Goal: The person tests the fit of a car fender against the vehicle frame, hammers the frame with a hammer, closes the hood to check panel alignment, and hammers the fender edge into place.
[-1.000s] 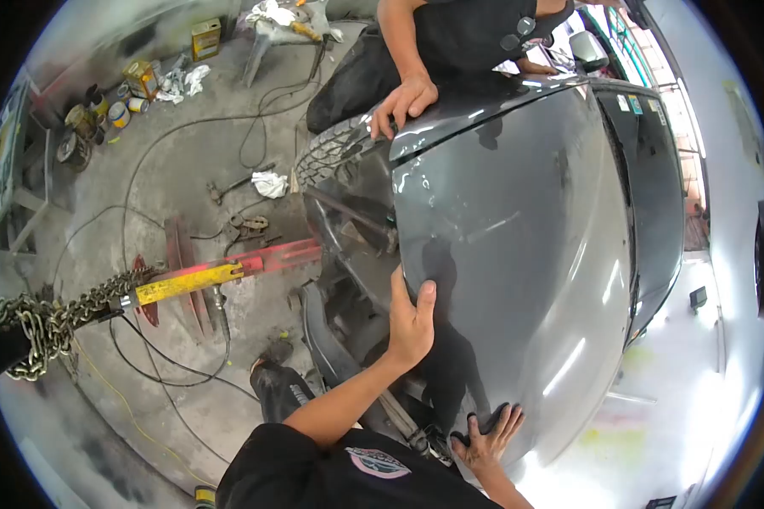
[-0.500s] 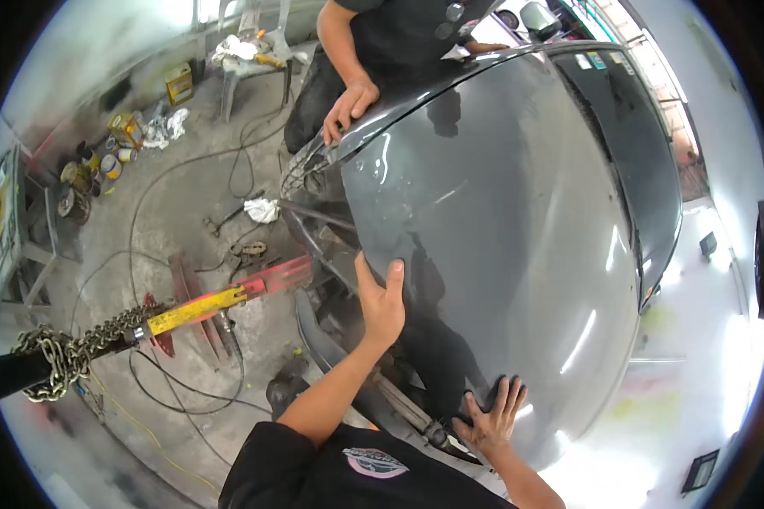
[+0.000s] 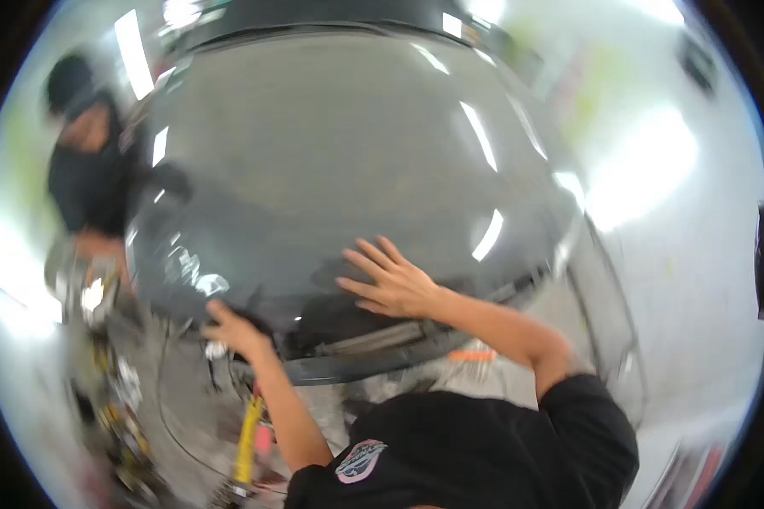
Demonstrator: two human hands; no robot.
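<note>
The grey car hood (image 3: 314,144) spreads out in front of me, its glossy surface reflecting lights. My right hand (image 3: 390,280) is over the hood near its front edge, palm down with fingers spread, seemingly touching the panel. At the hood's front left corner is my left hand (image 3: 236,332), fingers apart; whether it touches the edge is blurred. Below the hood's lip, the dark front bumper part (image 3: 339,366) shows, with the gap above it partly in shadow.
A co-worker in dark clothes (image 3: 89,178) is by the hood's left side, smeared by motion. A yellow bar (image 3: 248,437) rises from the floor below my left hand. Blurred cans and clutter (image 3: 123,424) lie at the lower left. The windshield (image 3: 314,13) is at the top.
My view has swung round, so the hood now lies straight ahead and the co-worker appears at left. My right hand has moved toward the middle of the hood; the left stays near the front edge.
</note>
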